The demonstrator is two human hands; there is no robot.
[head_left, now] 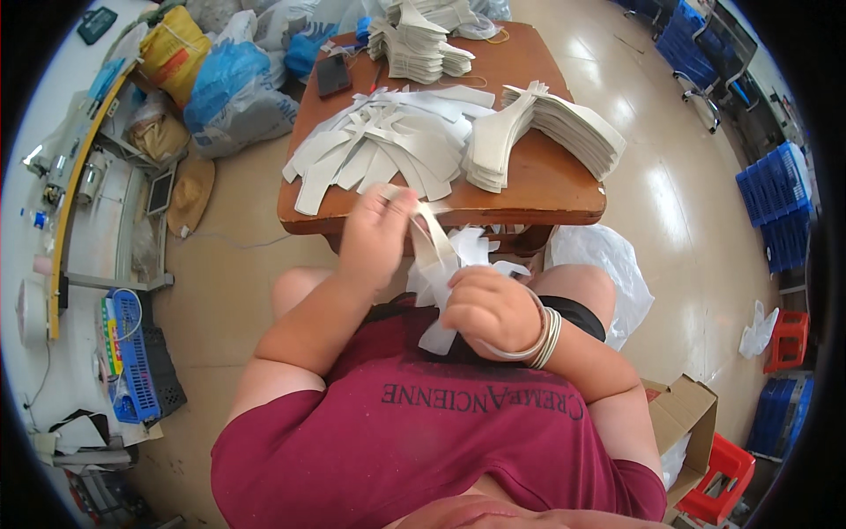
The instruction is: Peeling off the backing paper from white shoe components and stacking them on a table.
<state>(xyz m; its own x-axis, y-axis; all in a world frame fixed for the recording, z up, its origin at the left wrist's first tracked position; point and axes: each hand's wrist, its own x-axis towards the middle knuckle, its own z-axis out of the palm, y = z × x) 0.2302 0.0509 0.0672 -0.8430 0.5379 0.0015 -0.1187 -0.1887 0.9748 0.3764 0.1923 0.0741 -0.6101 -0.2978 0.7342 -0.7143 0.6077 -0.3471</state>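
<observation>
Tan polished floor [687, 220] fills most of the frame, glare on the right side. Wooden table [546, 181] sits upper centre, brown top, rounded corners. On it: a loose spread of pale grey-white cut pieces [388, 145] on the left half, a neat fanned stack of the same pieces [546, 123] on the right half, another smaller stack [419, 44] at the far edge, top centre. Dark phone [333, 75] lies flat beside that far stack.

Upper left: heap of stuffed bags, blue one [231, 84] in front, yellow one [174, 40] behind. Left edge: sewing machine bench [70, 167], bent by the lens. Lower left: blue plastic basket [132, 353]. Right edge: stacked blue crates [780, 203], red stool [786, 335] below them. Lower right: open cardboard box [683, 410]. White plastic bag [599, 260] on the floor by the person's knee, right of centre.

Person seated at the table's near edge, dark red shirt [423, 432], centre bottom.

Left hand [374, 234], centre frame, fingers closed, pinching the upper end of a white strip-shaped cut piece [432, 247] just below the table edge. Right hand [489, 309], silver bangles [545, 339] at the wrist, curled shut around the lower end of the same piece plus a bunch of more white pieces over the lap. Piece runs between both hands, touching both.
</observation>
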